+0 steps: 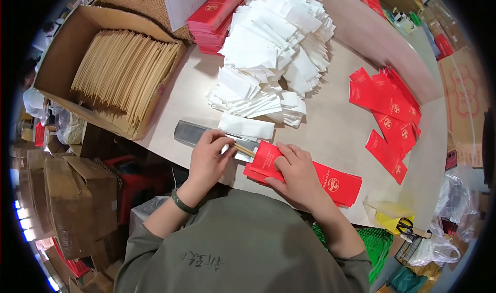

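Observation:
My left hand (207, 161) pinches a pair of wooden chopsticks (244, 149) near one end. Their other end runs into the open mouth of a red paper sleeve (265, 161). Pressed over that sleeve, my right hand (298, 178) steadies it on a stack of red sleeves (338, 185) at the table's front edge. Just beyond my left hand lies a long dark grey tray (188, 133), partly hidden by the hand. A flat white paper packet (245, 125) lies by the tray, in front of a large heap of white packets (258, 45).
On the left, a cardboard box (58, 68) holds many wooden chopsticks (124, 76). Bundled red sleeves (219, 16) stand behind the white heap. Filled red sleeves (392, 112) lie loosely at the right, beside the raised table rim (392, 50). Black-handled scissors (405, 226) hang at the front right edge.

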A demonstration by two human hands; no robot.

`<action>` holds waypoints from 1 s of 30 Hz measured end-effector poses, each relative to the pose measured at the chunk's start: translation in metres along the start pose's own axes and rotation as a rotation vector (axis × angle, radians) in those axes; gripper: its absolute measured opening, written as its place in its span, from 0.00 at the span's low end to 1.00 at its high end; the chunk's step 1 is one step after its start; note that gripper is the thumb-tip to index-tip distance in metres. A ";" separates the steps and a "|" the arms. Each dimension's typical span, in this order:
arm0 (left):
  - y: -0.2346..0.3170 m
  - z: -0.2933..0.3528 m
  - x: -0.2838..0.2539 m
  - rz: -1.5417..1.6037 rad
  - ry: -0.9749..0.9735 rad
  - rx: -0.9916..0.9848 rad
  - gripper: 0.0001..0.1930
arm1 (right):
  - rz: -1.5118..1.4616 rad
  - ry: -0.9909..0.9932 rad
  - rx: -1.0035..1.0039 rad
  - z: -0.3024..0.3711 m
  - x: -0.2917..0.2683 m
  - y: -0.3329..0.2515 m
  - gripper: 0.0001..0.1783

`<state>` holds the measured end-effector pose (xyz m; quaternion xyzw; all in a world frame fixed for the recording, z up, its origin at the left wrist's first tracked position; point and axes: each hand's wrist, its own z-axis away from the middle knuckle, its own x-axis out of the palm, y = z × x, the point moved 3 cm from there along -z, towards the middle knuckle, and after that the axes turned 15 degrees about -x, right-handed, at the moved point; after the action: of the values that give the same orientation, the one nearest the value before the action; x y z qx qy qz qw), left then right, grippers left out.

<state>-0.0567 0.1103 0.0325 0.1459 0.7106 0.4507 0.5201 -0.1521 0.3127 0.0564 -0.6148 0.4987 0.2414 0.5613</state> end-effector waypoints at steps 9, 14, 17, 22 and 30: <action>0.005 -0.012 0.038 0.688 -0.585 -0.586 0.21 | -0.175 0.038 -0.049 -0.006 0.012 -0.002 0.16; 0.015 -0.025 0.031 0.748 -0.774 -0.741 0.24 | -0.160 0.070 -0.053 -0.001 0.011 0.000 0.16; 0.013 -0.023 0.024 0.812 -0.792 -0.872 0.22 | -0.022 0.118 -0.025 -0.003 0.006 -0.003 0.15; 0.016 -0.019 0.025 0.940 -0.969 -0.924 0.24 | -0.061 0.052 -0.123 -0.002 0.010 -0.004 0.15; 0.020 -0.008 0.028 0.321 -0.747 -0.468 0.35 | 0.005 -0.011 -0.182 -0.006 0.007 -0.006 0.15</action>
<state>-0.0808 0.1359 0.0313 0.2851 0.3223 0.5902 0.6830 -0.1455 0.3043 0.0546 -0.6608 0.4730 0.2906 0.5051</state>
